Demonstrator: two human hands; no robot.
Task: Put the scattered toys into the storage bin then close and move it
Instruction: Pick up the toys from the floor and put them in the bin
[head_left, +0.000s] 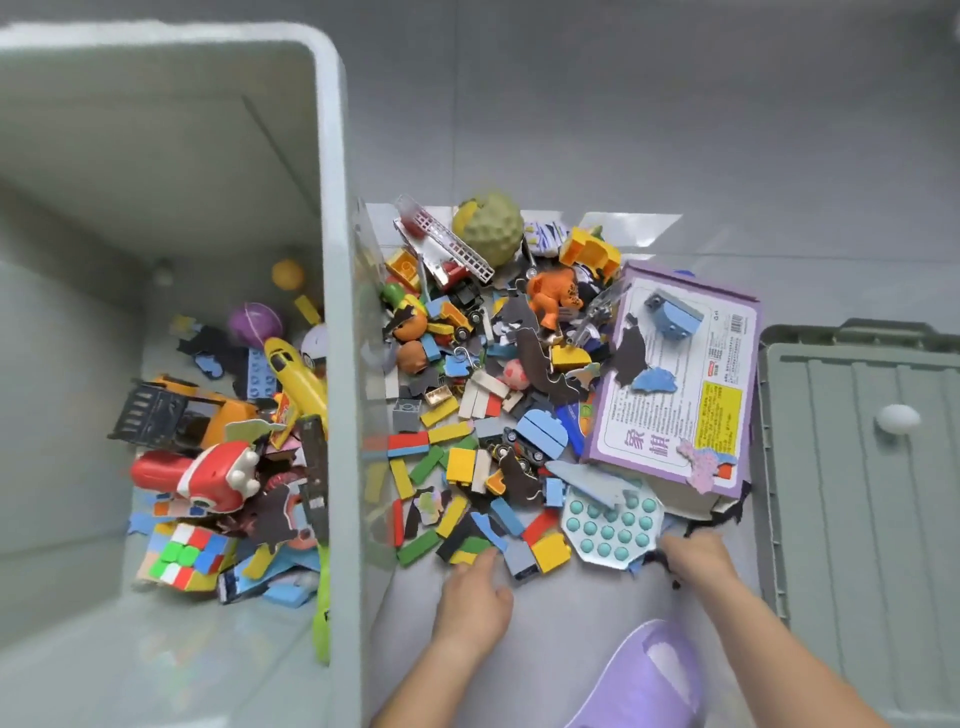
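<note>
Bright, jumbled toys (498, 395) heap at centre, more fill the storage bin (332, 208) at nine o'clock, while left hand (475, 592) and right hand (696, 561) reach in, grips unclear.

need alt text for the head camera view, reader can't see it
Seen from above, a person's left hand and right hand reach into the near edge of a toy pile on a grey floor. An open grey storage bin, already partly filled with toys, stands left of the pile; a purple box lies on the pile and the bin's lid lies at right.
</note>
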